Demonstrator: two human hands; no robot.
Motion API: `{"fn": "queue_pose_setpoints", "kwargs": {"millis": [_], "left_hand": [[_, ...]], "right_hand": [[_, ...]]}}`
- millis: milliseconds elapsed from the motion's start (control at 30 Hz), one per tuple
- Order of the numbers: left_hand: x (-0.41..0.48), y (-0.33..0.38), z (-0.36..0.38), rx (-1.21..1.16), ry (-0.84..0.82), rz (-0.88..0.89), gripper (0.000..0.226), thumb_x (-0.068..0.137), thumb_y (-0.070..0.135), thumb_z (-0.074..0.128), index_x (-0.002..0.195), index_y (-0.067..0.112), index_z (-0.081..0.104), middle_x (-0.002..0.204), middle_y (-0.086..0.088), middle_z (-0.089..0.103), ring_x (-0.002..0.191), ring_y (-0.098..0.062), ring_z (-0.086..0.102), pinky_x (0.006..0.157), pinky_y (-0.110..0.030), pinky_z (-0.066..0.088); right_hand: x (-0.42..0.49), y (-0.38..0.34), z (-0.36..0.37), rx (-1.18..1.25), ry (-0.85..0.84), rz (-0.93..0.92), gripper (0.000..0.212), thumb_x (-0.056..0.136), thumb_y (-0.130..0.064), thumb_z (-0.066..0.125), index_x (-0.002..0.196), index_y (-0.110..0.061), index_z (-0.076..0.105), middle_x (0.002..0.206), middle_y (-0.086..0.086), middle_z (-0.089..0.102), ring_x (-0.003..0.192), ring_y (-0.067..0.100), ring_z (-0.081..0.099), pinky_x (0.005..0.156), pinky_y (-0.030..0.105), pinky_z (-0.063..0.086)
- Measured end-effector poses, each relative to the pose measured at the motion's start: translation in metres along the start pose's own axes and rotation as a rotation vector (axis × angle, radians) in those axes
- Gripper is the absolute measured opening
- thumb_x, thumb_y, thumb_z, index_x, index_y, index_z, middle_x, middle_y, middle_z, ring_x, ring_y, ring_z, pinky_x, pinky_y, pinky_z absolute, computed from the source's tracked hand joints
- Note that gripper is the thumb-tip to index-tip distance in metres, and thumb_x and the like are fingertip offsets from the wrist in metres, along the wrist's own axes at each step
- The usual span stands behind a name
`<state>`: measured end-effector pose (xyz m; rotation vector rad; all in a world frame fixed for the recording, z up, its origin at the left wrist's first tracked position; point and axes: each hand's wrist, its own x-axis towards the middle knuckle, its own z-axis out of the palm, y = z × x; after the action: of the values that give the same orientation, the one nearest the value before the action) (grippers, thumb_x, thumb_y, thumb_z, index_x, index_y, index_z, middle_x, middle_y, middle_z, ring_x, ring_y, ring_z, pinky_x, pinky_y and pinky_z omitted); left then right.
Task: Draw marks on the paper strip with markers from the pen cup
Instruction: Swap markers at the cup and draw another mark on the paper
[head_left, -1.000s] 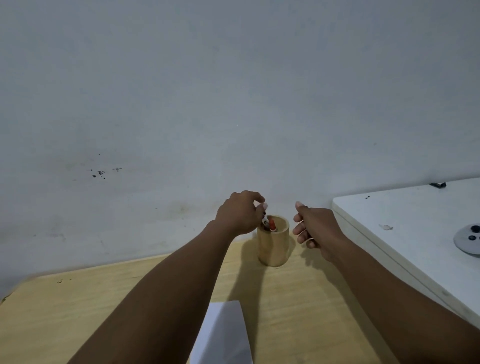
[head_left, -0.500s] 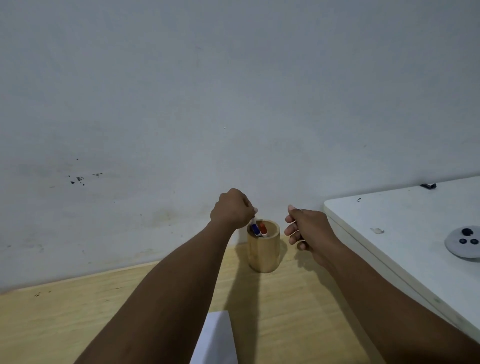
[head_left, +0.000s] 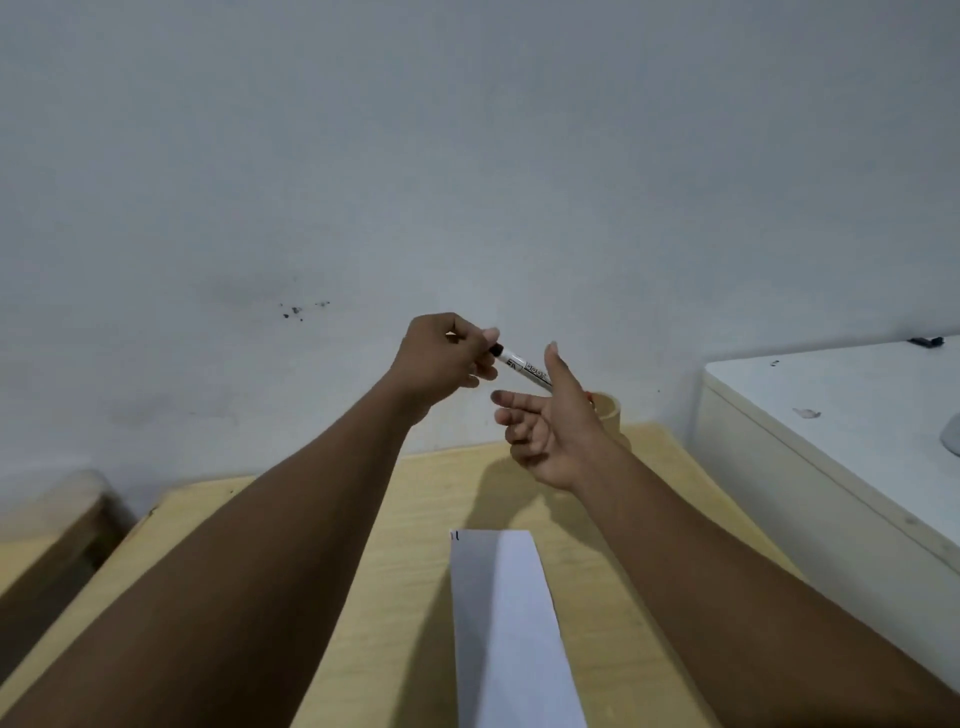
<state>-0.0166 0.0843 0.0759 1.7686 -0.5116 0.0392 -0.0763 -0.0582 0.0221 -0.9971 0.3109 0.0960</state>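
My left hand pinches the black end of a white marker, held in the air above the table. The marker slants down to the right, and its far end runs behind the thumb of my right hand. That hand is raised with thumb up and fingers spread, and I see no grip on anything. The wooden pen cup stands behind my right hand, mostly hidden. The white paper strip lies lengthwise on the table below, with a small dark mark at its far left corner.
The pale wooden table ends at the grey wall. A white cabinet top stands higher on the right. A second wooden surface sits lower at the left.
My left hand has lifted a marker out of the pen cup and up into the air. My right hand has risen and spread its fingers beside the marker.
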Motion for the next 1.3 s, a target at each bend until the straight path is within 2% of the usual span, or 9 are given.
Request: {"fn": "queue_pose_setpoints", "kwargs": {"millis": [133, 300, 400, 500, 600, 700, 800, 1000, 1300], "left_hand": [[-0.036, -0.018, -0.033, -0.093, 0.039, -0.066, 0.022, 0.096, 0.019, 0.071, 0.086, 0.001, 0.065, 0.07, -0.008, 0.07, 0.064, -0.019, 0.076, 0.062, -0.027, 0.06], [-0.064, -0.059, -0.051, -0.267, 0.226, -0.156, 0.033, 0.099, 0.023, 0.067, 0.074, 0.002, 0.063, 0.065, -0.007, 0.064, 0.068, -0.022, 0.078, 0.067, -0.028, 0.063], [-0.078, -0.089, -0.064, -0.272, 0.275, -0.23, 0.034, 0.098, 0.028, 0.068, 0.076, 0.003, 0.062, 0.068, -0.005, 0.068, 0.071, -0.024, 0.078, 0.069, -0.032, 0.062], [-0.094, -0.121, -0.067, 0.097, 0.175, -0.244, 0.026, 0.094, 0.025, 0.072, 0.079, 0.005, 0.066, 0.069, 0.004, 0.074, 0.061, -0.003, 0.071, 0.063, -0.023, 0.053], [-0.107, -0.147, -0.053, 0.482, -0.023, -0.223, 0.013, 0.088, 0.019, 0.071, 0.079, 0.011, 0.071, 0.072, 0.012, 0.074, 0.065, 0.009, 0.066, 0.055, -0.007, 0.041], [-0.116, -0.162, -0.037, 0.573, -0.104, -0.24, 0.006, 0.078, 0.028, 0.067, 0.075, 0.024, 0.066, 0.07, 0.012, 0.071, 0.073, -0.007, 0.068, 0.061, -0.019, 0.047], [-0.119, -0.17, -0.032, 0.59, -0.089, -0.254, 0.013, 0.072, 0.04, 0.066, 0.075, 0.028, 0.062, 0.072, 0.011, 0.073, 0.07, -0.009, 0.069, 0.066, -0.031, 0.057], [-0.11, -0.166, -0.029, 0.625, -0.174, -0.331, 0.065, 0.063, 0.08, 0.07, 0.099, 0.027, 0.06, 0.085, 0.013, 0.071, 0.086, -0.012, 0.068, 0.074, -0.034, 0.052], [-0.115, -0.164, -0.022, 0.745, -0.193, -0.301, 0.071, 0.059, 0.074, 0.08, 0.105, 0.028, 0.052, 0.089, 0.014, 0.068, 0.083, -0.01, 0.065, 0.074, -0.034, 0.055]], "right_hand": [[0.002, 0.027, 0.031, 0.216, 0.005, -0.081, 0.044, 0.099, -0.049, 0.058, 0.085, -0.007, 0.062, 0.053, 0.003, 0.056, 0.031, 0.007, 0.039, 0.03, 0.017, 0.023], [-0.005, 0.046, 0.045, 0.183, -0.13, -0.165, 0.033, 0.103, -0.025, 0.058, 0.08, -0.004, 0.069, 0.06, 0.009, 0.072, 0.051, 0.014, 0.072, 0.043, 0.019, 0.051], [-0.002, 0.054, 0.03, 0.156, -0.123, -0.173, 0.026, 0.101, -0.02, 0.056, 0.089, -0.001, 0.07, 0.071, 0.014, 0.076, 0.063, 0.023, 0.078, 0.051, 0.025, 0.058], [0.002, 0.058, 0.011, -0.002, -0.023, -0.18, 0.021, 0.094, -0.016, 0.056, 0.098, -0.002, 0.072, 0.082, 0.017, 0.076, 0.072, 0.029, 0.079, 0.057, 0.03, 0.059], [0.006, 0.073, -0.003, -0.286, 0.076, -0.218, 0.006, 0.091, -0.009, 0.067, 0.092, -0.004, 0.07, 0.073, 0.015, 0.067, 0.053, 0.021, 0.068, 0.049, 0.026, 0.05], [0.011, 0.094, -0.016, -0.479, 0.152, -0.273, 0.008, 0.089, -0.008, 0.074, 0.084, -0.005, 0.067, 0.06, 0.012, 0.061, 0.041, 0.014, 0.051, 0.039, 0.022, 0.04], [0.014, 0.112, -0.026, -0.543, 0.138, -0.25, 0.006, 0.088, -0.007, 0.069, 0.082, -0.006, 0.069, 0.064, 0.017, 0.068, 0.047, 0.023, 0.058, 0.042, 0.024, 0.037], [0.019, 0.129, -0.033, -0.61, 0.162, -0.247, 0.007, 0.088, -0.006, 0.064, 0.084, -0.004, 0.069, 0.07, 0.017, 0.075, 0.058, 0.025, 0.069, 0.046, 0.027, 0.043], [0.022, 0.137, -0.039, -0.772, 0.155, -0.32, 0.008, 0.087, -0.016, 0.075, 0.085, -0.008, 0.075, 0.073, 0.01, 0.079, 0.065, 0.018, 0.078, 0.054, 0.031, 0.053]]}}
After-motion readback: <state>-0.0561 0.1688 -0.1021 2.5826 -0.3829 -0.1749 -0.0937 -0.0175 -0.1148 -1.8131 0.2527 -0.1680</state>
